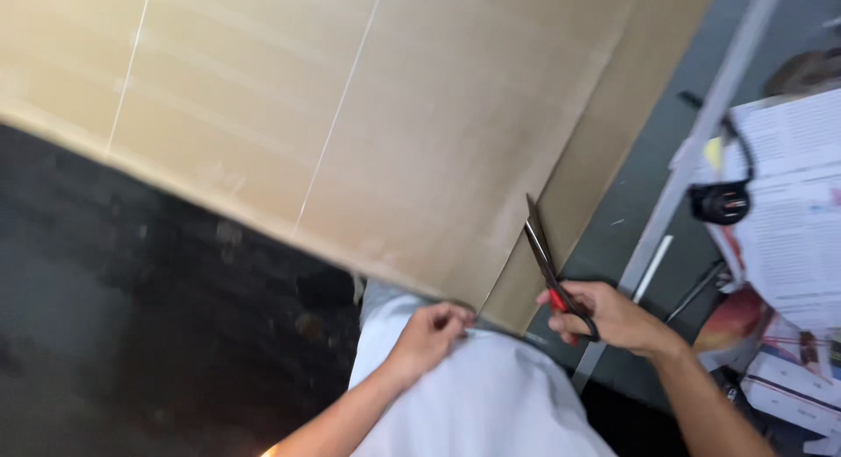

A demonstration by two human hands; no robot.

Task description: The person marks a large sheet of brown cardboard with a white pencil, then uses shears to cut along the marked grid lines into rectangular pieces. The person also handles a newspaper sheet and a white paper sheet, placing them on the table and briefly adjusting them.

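Right now your right hand [613,317] has its fingers through the red-lined handles of the scissors [547,269], clamped on them, blades pointing up and away along the right edge of the big cardboard sheet [368,133]. Blades look nearly together; blur makes it hard to be sure. Your left hand [434,334] sits at the sheet's near corner, fingers curled together and pinching at the edge, right over your light-coloured lap.

Cardboard: likely light, stiff, flat, with scored fold lines running across it. It should flex along those lines, so grip near an edge or corner, close to the cut, to keep it from flopping. Scissors are rigid and sharp; keep hold by the handles only.

Surface: dark floor [131,334] under the sheet on the left, grey floor to the right. A pale metal rail [701,133] runs diagonally on the right, beside stacked printed papers [788,212] and a black corded gadget [723,201].
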